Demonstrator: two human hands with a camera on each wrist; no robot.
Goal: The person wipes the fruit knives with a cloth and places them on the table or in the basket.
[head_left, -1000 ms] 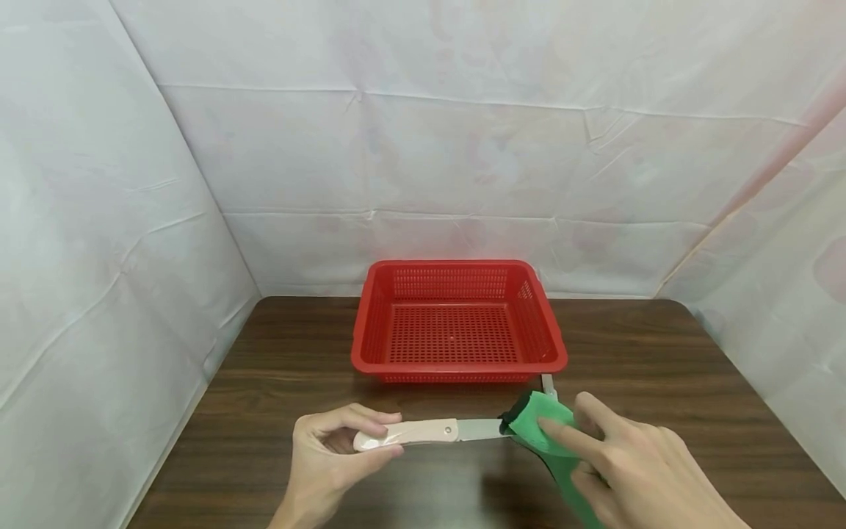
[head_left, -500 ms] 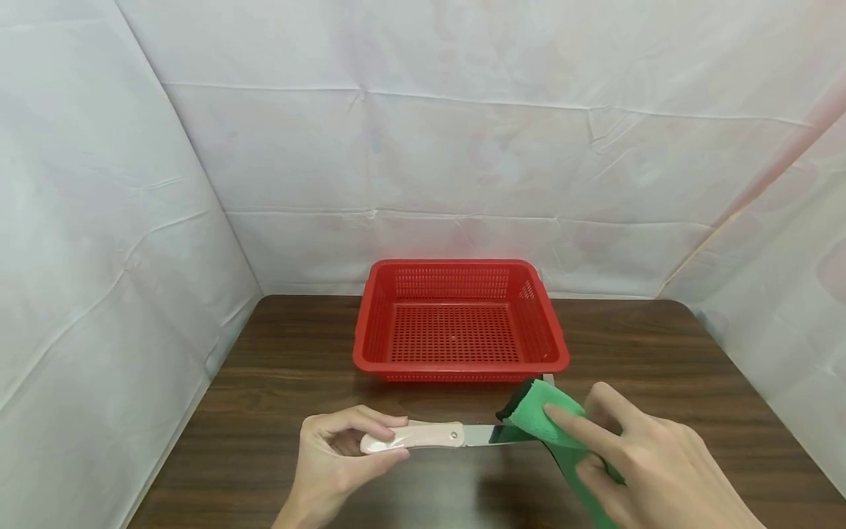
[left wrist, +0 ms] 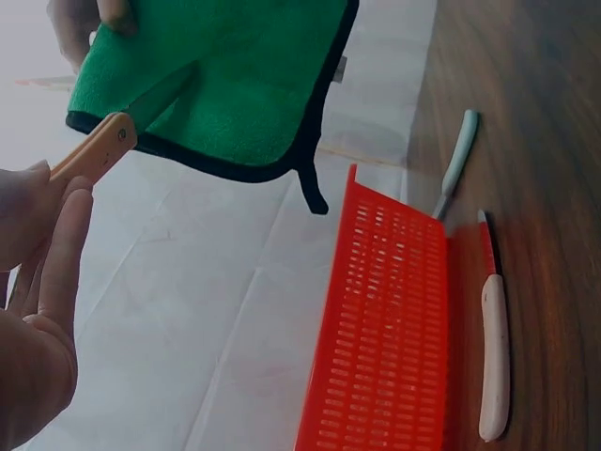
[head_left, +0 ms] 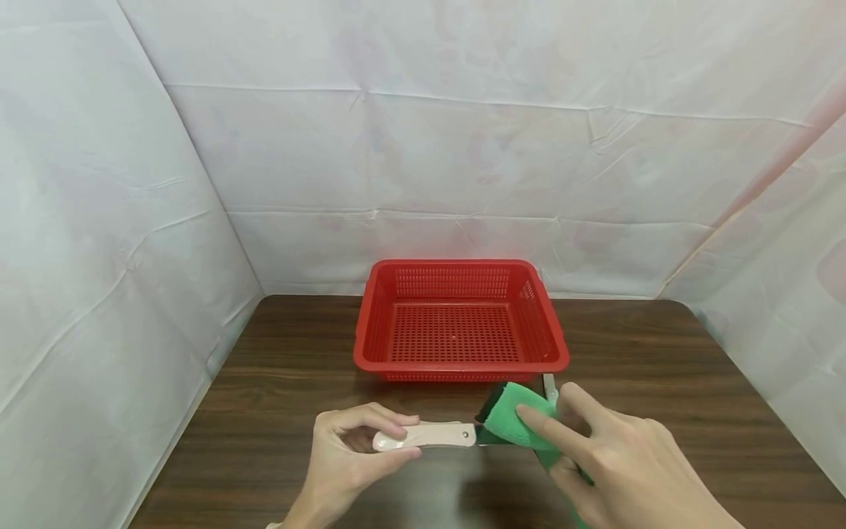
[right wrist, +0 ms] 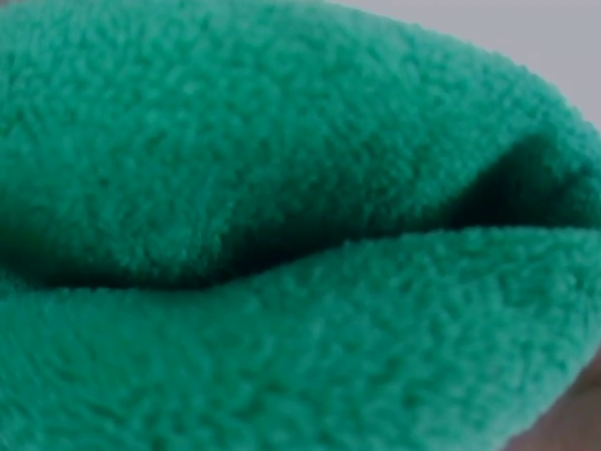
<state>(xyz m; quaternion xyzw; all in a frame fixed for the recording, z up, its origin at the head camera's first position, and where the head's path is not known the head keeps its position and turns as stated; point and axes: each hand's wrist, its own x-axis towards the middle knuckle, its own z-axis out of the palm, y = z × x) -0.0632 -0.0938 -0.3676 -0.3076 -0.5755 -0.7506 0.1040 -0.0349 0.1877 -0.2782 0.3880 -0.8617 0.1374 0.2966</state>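
Observation:
My left hand (head_left: 353, 455) grips a folding-style knife (head_left: 436, 435) by the end of its pale pink handle, thumb below and fingers above. Its blade points right and runs into a green cloth (head_left: 518, 415) with black edging. Folded over the blade close to the handle, the cloth hides most of the metal in the head view. My right hand (head_left: 621, 459) pinches the cloth around the blade, index finger on top. In the left wrist view, the blade lies along the fuzzy cloth (left wrist: 254, 85), whose corner loop hangs down. Green pile fills the right wrist view.
A red perforated basket (head_left: 456, 367) stands at the back of the brown wooden table (head_left: 297, 353). Beside it lie a knife with a pale blue handle (left wrist: 458, 155) and another with a whitish handle (left wrist: 495, 357). White patterned sheets (head_left: 423, 147) surround the table.
My right hand has slid the cloth leftward along the blade up to the handle. My left hand and the knife have shifted slightly right.

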